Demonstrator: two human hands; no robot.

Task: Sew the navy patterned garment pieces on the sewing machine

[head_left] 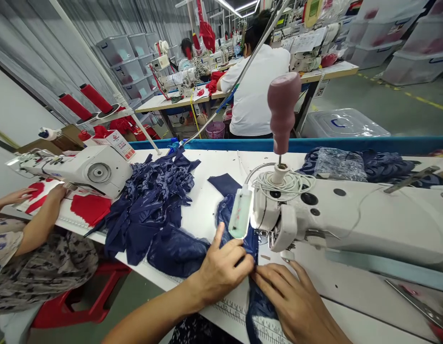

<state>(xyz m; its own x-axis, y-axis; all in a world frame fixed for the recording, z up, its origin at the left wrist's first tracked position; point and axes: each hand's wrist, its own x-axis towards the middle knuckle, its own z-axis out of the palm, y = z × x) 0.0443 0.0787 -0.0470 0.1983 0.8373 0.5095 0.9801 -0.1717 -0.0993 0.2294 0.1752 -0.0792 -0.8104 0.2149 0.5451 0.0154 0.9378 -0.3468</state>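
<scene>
Pinching down with curled fingers and a raised thumb, the left hand (223,270) is closing on the long, dark navy fabric piece (259,303). The right hand (296,301) is lying on the same piece just to the right, fingers stretched out and fingertips meeting the left hand's. Its thumb is hidden, so whether it is clasping or only pressing cannot be told.

The navy fabric piece is running as a narrow band straight through the grip. Its long axis is pointing away from the person towards the metal presser foot (275,236), and its near end is hanging over the table edge below the hands. The left hand is sitting nearer the foot, the right hand slightly closer to the body.

Just beyond the grip, a pale green lamp (239,212) is glowing on the head of the white sewing machine (350,215). A mauve thread cone (283,110) is standing on top of the machine.

Left of the grip, a heap of navy lace pieces (153,200) is lying on the white table (207,200). Further left, a co-worker's hand (57,193) is resting on red and white cloth (89,208).
</scene>
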